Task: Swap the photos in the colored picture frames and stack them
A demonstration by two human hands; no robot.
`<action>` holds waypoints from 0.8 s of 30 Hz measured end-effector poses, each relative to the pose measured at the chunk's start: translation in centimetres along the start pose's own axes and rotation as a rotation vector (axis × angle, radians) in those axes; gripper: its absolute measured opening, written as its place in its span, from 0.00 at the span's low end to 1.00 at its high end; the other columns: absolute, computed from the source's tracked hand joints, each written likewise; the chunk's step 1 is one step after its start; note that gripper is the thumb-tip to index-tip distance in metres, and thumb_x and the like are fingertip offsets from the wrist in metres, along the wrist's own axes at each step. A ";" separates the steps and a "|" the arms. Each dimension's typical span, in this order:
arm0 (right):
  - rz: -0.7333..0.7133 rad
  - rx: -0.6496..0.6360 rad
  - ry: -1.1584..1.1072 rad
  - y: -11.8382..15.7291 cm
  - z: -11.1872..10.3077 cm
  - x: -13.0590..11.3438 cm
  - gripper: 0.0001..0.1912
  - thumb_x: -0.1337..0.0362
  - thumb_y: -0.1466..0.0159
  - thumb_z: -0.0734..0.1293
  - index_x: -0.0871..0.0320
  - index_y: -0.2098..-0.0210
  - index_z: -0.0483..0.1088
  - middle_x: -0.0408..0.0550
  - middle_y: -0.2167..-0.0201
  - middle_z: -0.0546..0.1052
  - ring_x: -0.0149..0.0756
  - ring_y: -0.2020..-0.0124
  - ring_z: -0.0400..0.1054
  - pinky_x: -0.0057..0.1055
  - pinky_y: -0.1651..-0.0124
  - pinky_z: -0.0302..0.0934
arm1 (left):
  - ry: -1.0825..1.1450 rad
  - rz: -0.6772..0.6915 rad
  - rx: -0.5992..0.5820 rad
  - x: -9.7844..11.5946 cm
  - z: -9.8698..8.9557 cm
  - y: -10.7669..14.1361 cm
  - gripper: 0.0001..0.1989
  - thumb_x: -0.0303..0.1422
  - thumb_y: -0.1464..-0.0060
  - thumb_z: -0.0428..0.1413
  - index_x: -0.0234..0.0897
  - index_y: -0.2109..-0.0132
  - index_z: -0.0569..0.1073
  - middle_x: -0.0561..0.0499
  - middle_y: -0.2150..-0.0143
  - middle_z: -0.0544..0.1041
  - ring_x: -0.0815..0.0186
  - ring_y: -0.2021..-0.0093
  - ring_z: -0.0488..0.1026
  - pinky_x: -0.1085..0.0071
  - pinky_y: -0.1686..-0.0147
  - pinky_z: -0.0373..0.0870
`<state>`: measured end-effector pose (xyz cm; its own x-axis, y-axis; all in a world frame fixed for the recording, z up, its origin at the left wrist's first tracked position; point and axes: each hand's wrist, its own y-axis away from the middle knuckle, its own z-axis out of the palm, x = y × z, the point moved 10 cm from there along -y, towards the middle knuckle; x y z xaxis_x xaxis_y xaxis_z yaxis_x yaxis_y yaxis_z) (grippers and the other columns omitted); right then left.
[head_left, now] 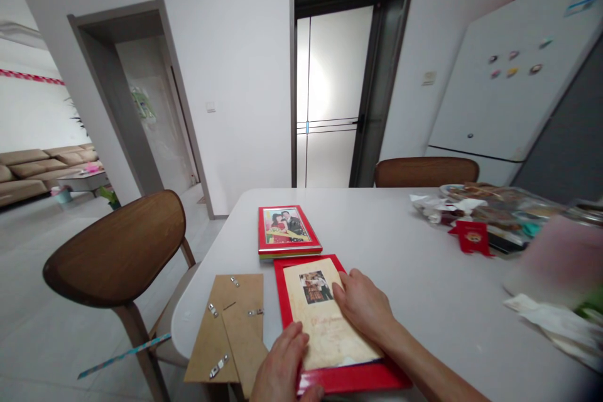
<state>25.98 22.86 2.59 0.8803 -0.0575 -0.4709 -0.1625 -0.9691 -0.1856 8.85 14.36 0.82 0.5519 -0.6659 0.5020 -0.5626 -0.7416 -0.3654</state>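
Note:
A red frame [353,378] lies at the near edge of the white table, with a cream sheet [325,333] bearing a small photo resting in it. My left hand [282,361] touches the lower left side of the frame, its fingers over the sheet's edge. On the sheet's right edge, beside the small photo, rests my right hand [365,304] with bent fingers. Left of the frame lies a brown backing board [235,326] with metal clips. Behind it, a framed couple photo [288,226] with a red border sits on top of another frame.
The white table [377,226] carries plastic bags [509,201], a red packet [472,237], a pinkish container [546,257] and white tissue [556,326] at the right. A wooden chair [117,248] stands at the left; another chair [426,171] is behind the table.

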 end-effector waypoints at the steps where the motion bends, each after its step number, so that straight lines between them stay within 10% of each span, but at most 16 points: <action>1: -0.029 0.015 0.085 0.1 0.0 -0.3 0.15 0.59 0.43 0.54 0.61 0.70 0.67 0.55 0.69 0.68 0.43 0.64 0.62 0.34 0.65 0.51 | -0.001 0.004 -0.010 0.0 -0.1 0.2 0.28 0.29 0.58 0.54 0.32 0.47 0.59 0.37 0.44 0.61 0.57 0.45 0.58 0.64 0.49 0.60; 8: -0.097 0.095 0.288 0.8 -0.9 -1.6 0.15 0.61 0.42 0.56 0.59 0.59 0.65 0.54 0.63 0.67 0.42 0.62 0.60 0.34 0.64 0.50 | -0.252 -0.155 -0.054 -5.4 -4.2 4.8 0.38 0.41 0.61 0.59 0.41 0.43 0.54 0.40 0.42 0.56 0.52 0.43 0.54 0.55 0.49 0.57; 13: -0.359 -0.059 -0.020 4.4 0.7 -9.3 0.17 0.61 0.42 0.56 0.57 0.55 0.64 0.52 0.56 0.67 0.40 0.56 0.58 0.35 0.55 0.49 | -0.563 -0.309 0.090 -10.5 -8.3 8.2 0.33 0.27 0.65 0.58 0.36 0.47 0.61 0.38 0.45 0.62 0.51 0.46 0.59 0.54 0.52 0.62; 18: -0.498 -0.211 -0.071 8.3 5.5 -16.2 0.25 0.50 0.53 0.64 0.54 0.58 0.65 0.51 0.63 0.69 0.45 0.60 0.58 0.43 0.55 0.49 | -0.598 -0.193 0.222 -10.0 -9.5 7.9 0.21 0.33 0.60 0.57 0.34 0.55 0.68 0.39 0.53 0.71 0.57 0.55 0.70 0.65 0.59 0.70; 24: -0.424 -0.148 -0.235 7.8 5.5 -16.4 0.20 0.65 0.49 0.62 0.52 0.55 0.64 0.50 0.60 0.66 0.40 0.59 0.59 0.38 0.56 0.53 | -0.631 -0.096 0.441 -6.9 -11.8 6.9 0.20 0.41 0.54 0.53 0.34 0.56 0.66 0.41 0.58 0.74 0.59 0.59 0.72 0.65 0.63 0.72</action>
<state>7.87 17.57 4.13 0.7282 0.3879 -0.5650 0.2678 -0.9199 -0.2865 -6.13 14.81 4.09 0.9063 -0.4191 0.0545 -0.2702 -0.6737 -0.6878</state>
